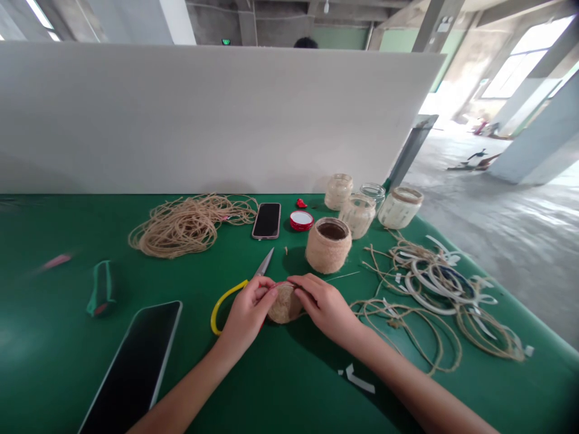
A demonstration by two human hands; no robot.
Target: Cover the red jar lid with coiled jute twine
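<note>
A round jar lid covered in coiled twine (pixel 284 306), a thin red edge showing at its top, is pinched between both my hands. My left hand (pixel 254 303) grips its left side, thumb on the face and fingers bent behind. On the right side, my right hand (pixel 322 300) holds the rim with thumb and fingers closed. Yellow-handled scissors (pixel 229 292) lie partly under my left hand, blades pointing away. Just beyond my right hand stands a jar wrapped in twine (pixel 329 248), its mouth uncovered.
Glass jars (pixel 357 214) stand at the back right. Tangled cords (pixel 429 283) lie on the right, a twine heap (pixel 181 226) back left. Also here are a red-rimmed lid (pixel 301 220), a phone (pixel 266 220) and a tablet-like device (pixel 136 364). A white partition (pixel 217 120) borders the green table.
</note>
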